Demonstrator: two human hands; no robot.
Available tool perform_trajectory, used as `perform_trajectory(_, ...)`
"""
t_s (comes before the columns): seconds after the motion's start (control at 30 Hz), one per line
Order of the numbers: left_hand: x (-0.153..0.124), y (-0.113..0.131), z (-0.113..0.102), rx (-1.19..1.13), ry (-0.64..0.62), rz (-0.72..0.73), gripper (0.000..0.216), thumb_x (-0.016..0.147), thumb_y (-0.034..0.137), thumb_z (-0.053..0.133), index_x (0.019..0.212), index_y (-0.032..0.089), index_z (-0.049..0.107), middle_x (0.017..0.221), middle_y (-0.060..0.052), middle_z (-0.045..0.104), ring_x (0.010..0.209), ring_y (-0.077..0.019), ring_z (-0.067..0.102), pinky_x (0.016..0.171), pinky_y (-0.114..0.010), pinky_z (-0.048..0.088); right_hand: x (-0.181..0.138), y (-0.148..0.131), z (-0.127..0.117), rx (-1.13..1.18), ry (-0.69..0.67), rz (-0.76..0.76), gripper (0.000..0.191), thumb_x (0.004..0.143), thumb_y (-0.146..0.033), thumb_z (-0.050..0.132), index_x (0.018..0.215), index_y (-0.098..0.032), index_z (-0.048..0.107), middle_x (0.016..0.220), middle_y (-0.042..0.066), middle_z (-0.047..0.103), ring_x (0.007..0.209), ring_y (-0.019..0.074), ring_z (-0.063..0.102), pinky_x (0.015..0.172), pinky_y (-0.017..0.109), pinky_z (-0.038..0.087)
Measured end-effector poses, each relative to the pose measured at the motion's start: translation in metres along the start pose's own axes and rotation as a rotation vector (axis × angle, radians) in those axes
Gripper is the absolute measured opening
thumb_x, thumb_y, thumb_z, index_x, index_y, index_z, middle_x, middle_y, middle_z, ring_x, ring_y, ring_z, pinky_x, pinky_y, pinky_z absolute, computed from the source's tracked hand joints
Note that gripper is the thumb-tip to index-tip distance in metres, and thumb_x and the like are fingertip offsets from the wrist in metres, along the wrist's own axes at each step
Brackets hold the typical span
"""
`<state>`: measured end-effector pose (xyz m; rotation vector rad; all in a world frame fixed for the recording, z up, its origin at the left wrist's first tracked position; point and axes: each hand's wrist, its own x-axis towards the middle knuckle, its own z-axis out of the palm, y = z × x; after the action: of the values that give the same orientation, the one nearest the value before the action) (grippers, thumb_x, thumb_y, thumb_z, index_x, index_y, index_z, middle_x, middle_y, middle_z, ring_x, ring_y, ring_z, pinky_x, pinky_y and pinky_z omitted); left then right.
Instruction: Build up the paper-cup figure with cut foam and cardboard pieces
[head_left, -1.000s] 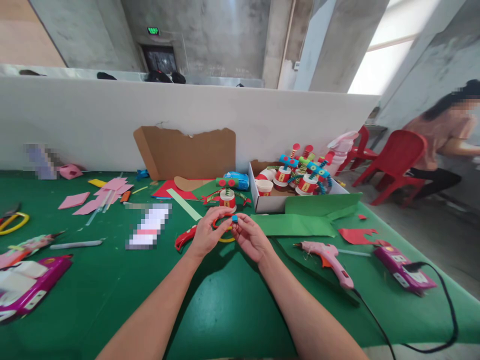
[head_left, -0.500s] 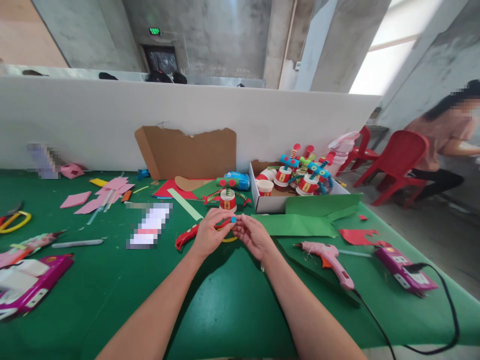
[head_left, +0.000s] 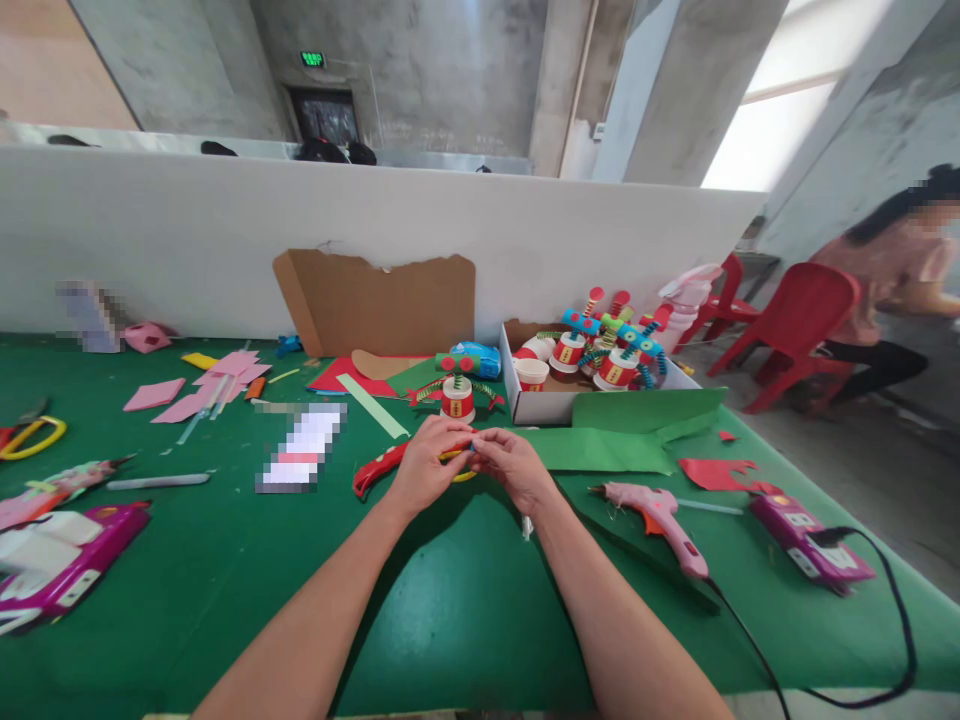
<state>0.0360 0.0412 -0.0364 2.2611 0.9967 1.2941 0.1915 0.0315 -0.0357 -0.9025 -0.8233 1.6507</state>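
Observation:
My left hand (head_left: 429, 468) and my right hand (head_left: 516, 470) meet fingertip to fingertip above the table. Between them is a small blue piece (head_left: 472, 447), probably paper, pinched by both hands and mostly covered by the fingers. Beneath my left hand lies a tool with a red handle (head_left: 375, 470) and a yellow loop, partly hidden, apparently scissors. Just behind my hands stands a paper-cup figure (head_left: 457, 400) with a green tube head, red round eyes and folded, spring-like green arms.
A white box (head_left: 544, 407) with several cup figures stands back right. Nearby are green paper (head_left: 607, 450), a pink glue gun (head_left: 656, 510) with its cord, and a purple power strip (head_left: 810, 540). Pink paper (head_left: 225, 375) and another power strip (head_left: 97, 560) lie left. A person sits far right.
My right fingers have closed in on the blue piece, which showed more plainly before and is now mostly covered. The cup figure stays in place.

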Motion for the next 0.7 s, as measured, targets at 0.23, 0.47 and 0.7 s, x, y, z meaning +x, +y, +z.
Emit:
perform_trajectory(0.23, 0.0010, -0.0005, -0.0066, -0.078, 0.047, -0.126, 0.033, 0.083, 0.032, 0.058, 0.114, 0.021, 0.061, 0.114, -0.009, 0.063, 0.106, -0.0218, 0.057, 0.094, -0.038, 0.046, 0.0035, 0.0001, -0.0027, -0.017, 0.059, -0.112, 0.031, 0.055, -0.029, 0.084, 0.076, -0.016, 0.065, 0.062, 0.000, 0.070, 0.054, 0.0092, 0.063, 0.058, 0.021, 0.051)
perform_trajectory(0.47, 0.0002, -0.0087, -0.0062, -0.138, 0.095, -0.219, 0.030, 0.085, 0.033, 0.054, 0.109, 0.017, 0.062, 0.110, -0.009, 0.065, 0.098, -0.0191, 0.061, 0.088, -0.034, 0.049, 0.0037, 0.0018, -0.0005, -0.021, 0.095, -0.163, 0.032, 0.055, -0.031, 0.084, 0.072, -0.017, 0.061, 0.054, -0.003, 0.066, 0.050, 0.0080, 0.060, 0.054, 0.018, 0.048)
perform_trajectory(0.7, 0.0011, -0.0053, -0.0052, -0.128, 0.069, -0.184, 0.026, 0.085, 0.031, 0.055, 0.105, 0.018, 0.065, 0.107, -0.009, 0.066, 0.099, -0.0200, 0.059, 0.085, -0.033, 0.049, 0.0024, 0.0016, 0.0011, -0.048, 0.091, -0.137, 0.038, 0.052, -0.034, 0.085, 0.074, -0.018, 0.058, 0.053, -0.004, 0.065, 0.050, 0.0080, 0.059, 0.055, 0.020, 0.049)
